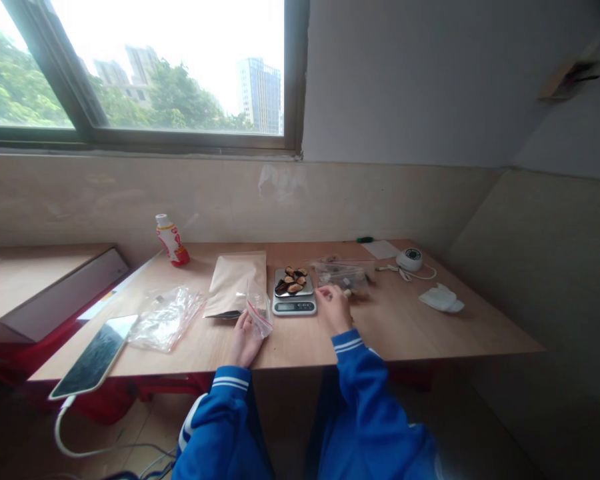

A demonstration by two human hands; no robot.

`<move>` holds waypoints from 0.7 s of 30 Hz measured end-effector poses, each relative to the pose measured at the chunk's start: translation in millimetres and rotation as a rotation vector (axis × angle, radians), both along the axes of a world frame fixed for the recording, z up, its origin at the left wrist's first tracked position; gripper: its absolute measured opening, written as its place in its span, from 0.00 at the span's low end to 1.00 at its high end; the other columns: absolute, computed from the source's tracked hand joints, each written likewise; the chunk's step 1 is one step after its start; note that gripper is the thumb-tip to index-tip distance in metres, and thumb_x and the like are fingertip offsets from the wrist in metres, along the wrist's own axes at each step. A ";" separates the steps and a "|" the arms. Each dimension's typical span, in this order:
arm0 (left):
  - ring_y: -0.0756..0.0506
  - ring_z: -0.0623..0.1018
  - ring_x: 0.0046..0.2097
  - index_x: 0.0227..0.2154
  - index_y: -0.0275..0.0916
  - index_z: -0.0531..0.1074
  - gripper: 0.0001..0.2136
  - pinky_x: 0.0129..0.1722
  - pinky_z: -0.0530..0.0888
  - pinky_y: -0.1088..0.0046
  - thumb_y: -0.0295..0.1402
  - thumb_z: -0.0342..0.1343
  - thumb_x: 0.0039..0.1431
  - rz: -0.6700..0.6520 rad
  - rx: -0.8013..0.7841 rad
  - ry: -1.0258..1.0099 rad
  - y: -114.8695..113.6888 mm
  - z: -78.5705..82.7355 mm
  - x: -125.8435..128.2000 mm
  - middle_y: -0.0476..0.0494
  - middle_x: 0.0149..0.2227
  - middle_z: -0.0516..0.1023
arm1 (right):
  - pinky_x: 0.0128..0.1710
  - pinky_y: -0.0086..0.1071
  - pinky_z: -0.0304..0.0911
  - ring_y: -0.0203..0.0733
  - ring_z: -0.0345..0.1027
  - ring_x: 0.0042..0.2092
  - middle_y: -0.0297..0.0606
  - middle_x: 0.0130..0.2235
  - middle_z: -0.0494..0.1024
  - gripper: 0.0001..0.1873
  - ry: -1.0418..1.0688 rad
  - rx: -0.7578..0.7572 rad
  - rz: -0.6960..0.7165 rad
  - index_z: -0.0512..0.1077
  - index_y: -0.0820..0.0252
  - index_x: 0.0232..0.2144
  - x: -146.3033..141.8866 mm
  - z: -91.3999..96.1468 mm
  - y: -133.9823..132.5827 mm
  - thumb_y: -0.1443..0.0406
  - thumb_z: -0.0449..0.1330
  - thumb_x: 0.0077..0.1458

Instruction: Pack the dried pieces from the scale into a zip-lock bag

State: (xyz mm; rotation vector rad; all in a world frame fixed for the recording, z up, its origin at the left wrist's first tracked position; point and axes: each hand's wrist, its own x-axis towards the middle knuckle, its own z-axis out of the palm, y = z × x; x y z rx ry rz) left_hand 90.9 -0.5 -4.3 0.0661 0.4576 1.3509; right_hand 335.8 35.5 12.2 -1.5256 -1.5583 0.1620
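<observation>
My left hand (246, 340) is closed on a clear zip bag (260, 319) with a red seal line, held over the table's front edge. Just behind it lies a brown paper pouch (239, 277). A small kitchen scale (294, 308) stands in the middle, with several dark-rimmed, tan dried slices (293, 280) heaped on its plate. Beside the scale's right edge is my right hand (336, 308), thumb and fingers pinched together; whatever may be between them is too small to make out. Clear zip bags with dark and pale pieces (347, 277) lie behind this hand.
Crumpled clear bags (165, 319) lie at the left, near a phone (95, 357) with a cable that overhangs the table edge. A bottle (172, 241) stands at the back left. On the right are a white camera (410, 259), a crumpled tissue (441, 299) and a paper sheet (381, 249).
</observation>
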 end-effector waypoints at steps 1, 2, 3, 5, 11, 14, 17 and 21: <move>0.50 0.80 0.33 0.35 0.34 0.73 0.11 0.37 0.77 0.74 0.28 0.45 0.63 0.000 -0.004 -0.007 -0.1 0.0 -0.1 0.45 0.30 0.78 | 0.36 0.34 0.62 0.42 0.67 0.33 0.40 0.32 0.73 0.12 0.032 0.013 -0.025 0.73 0.60 0.29 13.5 -0.6 -6.5 0.59 0.54 0.56; 0.50 0.79 0.33 0.34 0.34 0.73 0.11 0.37 0.77 0.74 0.28 0.45 0.63 -0.003 -0.009 -0.012 -0.2 -0.1 -0.2 0.45 0.30 0.78 | 0.35 0.34 0.62 0.42 0.67 0.32 0.41 0.32 0.74 0.13 0.052 0.020 -0.063 0.73 0.60 0.29 28.2 -2.3 -12.9 0.58 0.54 0.55; 0.50 0.79 0.33 0.34 0.34 0.73 0.11 0.37 0.77 0.74 0.28 0.45 0.62 -0.007 -0.012 -0.015 -0.3 -0.3 -0.3 0.45 0.31 0.78 | 0.35 0.35 0.62 0.43 0.68 0.33 0.42 0.32 0.74 0.13 0.055 0.020 -0.105 0.73 0.60 0.29 43.3 -5.3 -18.7 0.58 0.54 0.55; 0.50 0.79 0.33 0.33 0.34 0.73 0.11 0.36 0.77 0.74 0.27 0.45 0.62 -0.015 -0.016 -0.014 -0.5 -0.7 -0.3 0.44 0.31 0.78 | 0.35 0.36 0.62 0.45 0.68 0.33 0.42 0.31 0.75 0.12 0.030 -0.014 -0.186 0.72 0.59 0.27 70.5 -13.6 -27.9 0.58 0.55 0.53; 0.50 0.79 0.33 0.37 0.34 0.73 0.11 0.36 0.78 0.73 0.28 0.46 0.61 -0.015 -0.007 0.000 -0.5 -0.5 0.7 0.44 0.30 0.78 | 0.38 0.38 0.63 0.46 0.68 0.36 0.42 0.33 0.74 0.11 -0.030 -0.018 -0.197 0.73 0.59 0.32 83.0 -33.5 -36.2 0.60 0.53 0.52; 0.49 0.79 0.33 0.37 0.34 0.73 0.11 0.36 0.77 0.73 0.29 0.45 0.61 -0.023 -0.013 0.011 -1.0 0.4 1.0 0.44 0.30 0.78 | 0.42 0.40 0.63 0.48 0.67 0.41 0.43 0.37 0.73 0.11 -0.127 0.005 -0.087 0.73 0.58 0.36 61.4 -38.1 -37.4 0.61 0.56 0.51; 0.49 0.79 0.33 0.35 0.34 0.73 0.10 0.36 0.77 0.73 0.29 0.46 0.62 -0.037 -0.025 0.019 -1.8 1.6 1.4 0.44 0.30 0.78 | 0.43 0.42 0.63 0.49 0.66 0.42 0.42 0.36 0.73 0.10 -0.166 -0.045 -0.046 0.74 0.56 0.35 46.8 -43.4 -38.8 0.67 0.56 0.48; 0.50 0.79 0.32 0.35 0.34 0.72 0.09 0.36 0.77 0.74 0.28 0.46 0.62 -0.042 -0.047 0.030 -2.3 3.9 3.0 0.45 0.29 0.78 | 0.41 0.40 0.65 0.47 0.68 0.40 0.41 0.35 0.73 0.12 -0.063 -0.078 -0.001 0.73 0.58 0.33 41.1 -43.7 -37.1 0.71 0.52 0.46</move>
